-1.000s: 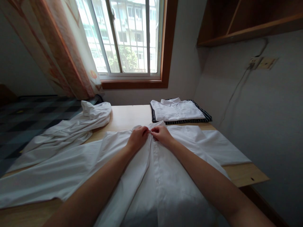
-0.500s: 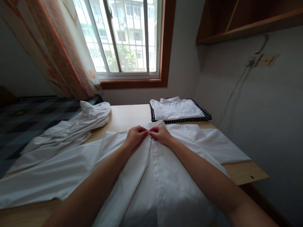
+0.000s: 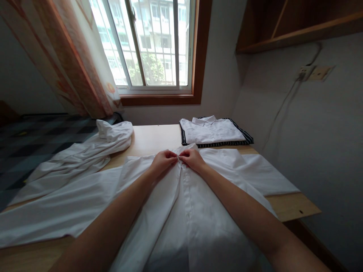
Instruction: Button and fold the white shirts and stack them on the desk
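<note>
A white shirt (image 3: 215, 211) lies spread across the table, its sleeves out to both sides and its lower part toward me. Just below the collar, my left hand (image 3: 165, 161) pinches one front edge of the shirt. My right hand (image 3: 193, 159) pinches the other edge, so the fingertips of both hands meet at the front opening. A small button seems to be between them, but it is too small to make out clearly. Below the hands the two front panels hang apart, with the button strip running down the middle.
A folded white shirt (image 3: 211, 129) rests on black striped cloth (image 3: 218, 144) at the table's back right. Crumpled white clothing (image 3: 82, 155) lies on the left. The wooden table (image 3: 155, 138) stands beside a checked bed (image 3: 42, 132), below a window (image 3: 153, 49).
Both hands stay at the same spot below the collar, with only slight finger movement at the front edges. The shirt has barely moved.
</note>
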Tool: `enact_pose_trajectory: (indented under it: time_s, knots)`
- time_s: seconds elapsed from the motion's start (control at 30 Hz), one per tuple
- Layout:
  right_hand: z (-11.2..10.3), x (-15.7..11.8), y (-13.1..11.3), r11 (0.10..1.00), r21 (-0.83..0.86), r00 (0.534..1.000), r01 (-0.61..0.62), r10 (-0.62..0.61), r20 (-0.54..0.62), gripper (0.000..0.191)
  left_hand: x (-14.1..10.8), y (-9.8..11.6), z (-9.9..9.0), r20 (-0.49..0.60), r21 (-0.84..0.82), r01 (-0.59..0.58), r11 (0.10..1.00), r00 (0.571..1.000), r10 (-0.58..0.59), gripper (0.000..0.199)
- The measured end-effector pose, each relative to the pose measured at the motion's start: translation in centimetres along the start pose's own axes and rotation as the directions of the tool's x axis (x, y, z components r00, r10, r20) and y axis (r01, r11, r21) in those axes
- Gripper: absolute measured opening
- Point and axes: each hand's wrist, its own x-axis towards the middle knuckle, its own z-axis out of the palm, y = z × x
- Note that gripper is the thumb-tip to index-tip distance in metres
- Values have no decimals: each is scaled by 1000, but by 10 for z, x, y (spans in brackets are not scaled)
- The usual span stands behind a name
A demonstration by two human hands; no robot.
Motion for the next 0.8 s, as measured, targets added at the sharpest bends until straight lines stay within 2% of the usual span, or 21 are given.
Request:
enact_pose_trajectory:
  time_s: [0.07,0.23,0.37,0.5,0.67,0.8]
  knots:
    - [0,0,1,1000,10,1000,-8,8,1,6,0,2,1,-10,57,-22,998,1000,22,21]
    - [-1,1,3,999,28,1000,-26,26,10,7,-5,14,5,-89,347,-73,935,990,110,14]
    - [-2,0,5,997,75,998,-34,30,60,5,-10,23,8,-90,465,-78,882,987,134,14]
    - [-3,0,8,993,119,996,-24,14,83,4,-13,26,10,-60,600,-116,792,980,189,18]
    - [-4,0,11,972,233,996,-37,18,82,8,-16,26,13,22,768,-207,607,954,298,22]
    - [-7,3,10,931,342,986,-128,82,145,7,-17,26,15,48,782,-238,576,945,325,24]
